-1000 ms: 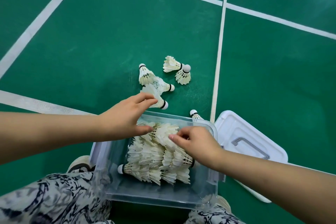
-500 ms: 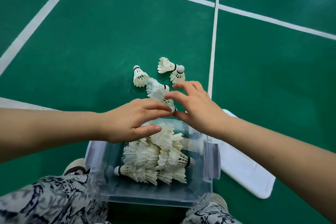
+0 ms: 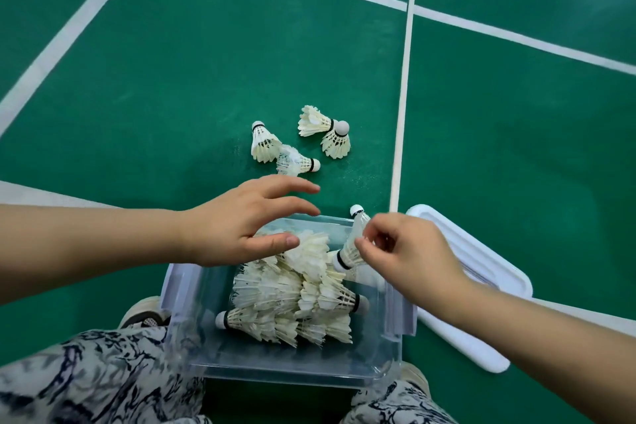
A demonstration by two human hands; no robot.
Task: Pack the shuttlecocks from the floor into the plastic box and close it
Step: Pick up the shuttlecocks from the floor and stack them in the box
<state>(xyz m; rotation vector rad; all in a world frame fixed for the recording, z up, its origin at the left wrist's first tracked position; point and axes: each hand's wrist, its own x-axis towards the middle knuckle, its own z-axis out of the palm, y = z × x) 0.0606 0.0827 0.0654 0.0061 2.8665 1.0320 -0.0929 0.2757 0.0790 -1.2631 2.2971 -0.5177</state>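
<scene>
Clear rectangular plastic box sits on the green court floor between the person's knees, lid off. Inside: a pile of white feather shuttlecocks lying on their sides in nested rows, filling the middle and right of the box.

Right hand over the far-right corner of the box, fingers pinched on a white feather shuttlecock with a black band, cork pointing down-left into the pile. A second shuttlecock stands just behind those fingers, cork up; can't tell if it's also gripped.

Left hand hovers over the far-left rim, open, fingers spread, holding nothing.

Four loose shuttlecocks on the floor just beyond the box: two touching on the left, two touching on the right.

Flat white plastic lid lies on the floor just right of the box, partly under the right forearm.

White court lines cross the floor farther out.
</scene>
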